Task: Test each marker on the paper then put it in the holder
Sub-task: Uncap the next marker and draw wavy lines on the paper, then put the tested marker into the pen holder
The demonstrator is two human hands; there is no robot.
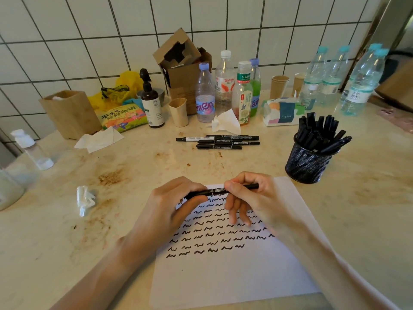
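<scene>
Both hands are sharing one grip on a single black marker [220, 190], which is lying nearly level just above the upper edge of the paper [234, 269]. The left hand [172, 204] is curling its fingers round the marker's left end, and the right hand [250, 198] is pinching the barrel between thumb and forefinger, its other fingers hanging loosely over the sheet. Whether the cap is on or off cannot be told, as the left end is hidden. The paper is lying flat on the bench [67, 231] and is carrying rows of short black squiggles [212, 239]. Beyond the hands, a small group of loose markers [220, 142] is lying side by side on the bench. To the right, near the paper's far corner, a black mesh holder [307, 164] is standing upright, crowded with markers. A crumpled tissue [85, 199] is lying to the left of the hands, and bottles [225, 86] are standing along the tiled wall [67, 30].
</scene>
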